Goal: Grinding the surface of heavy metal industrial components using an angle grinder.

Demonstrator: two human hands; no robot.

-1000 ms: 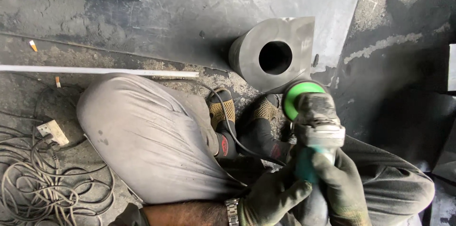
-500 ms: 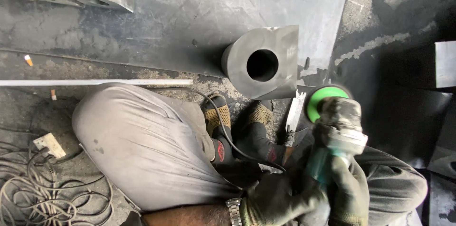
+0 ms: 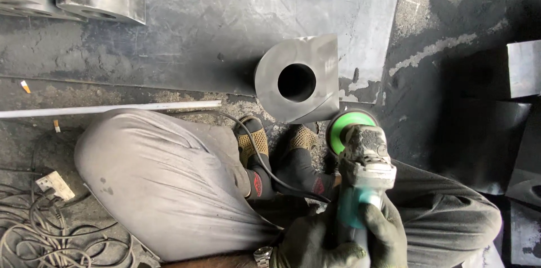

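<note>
The grinder [image 3: 360,172] is gripped by both gloved hands, left hand [image 3: 315,245] and right hand [image 3: 386,234] wrapped tight around its body for steady control. Its green disc [image 3: 340,130] hovers just beside the metal block [image 3: 298,79] with the round hole, which sits in front of the person's shoes [image 3: 276,144] on the steel plate [image 3: 236,14], likely for a flat work surface.

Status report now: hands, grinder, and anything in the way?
Both gloved hands, left and right, grip the grinder. Its green disc is apart from the steel block. Power cord lies between the feet.
</note>
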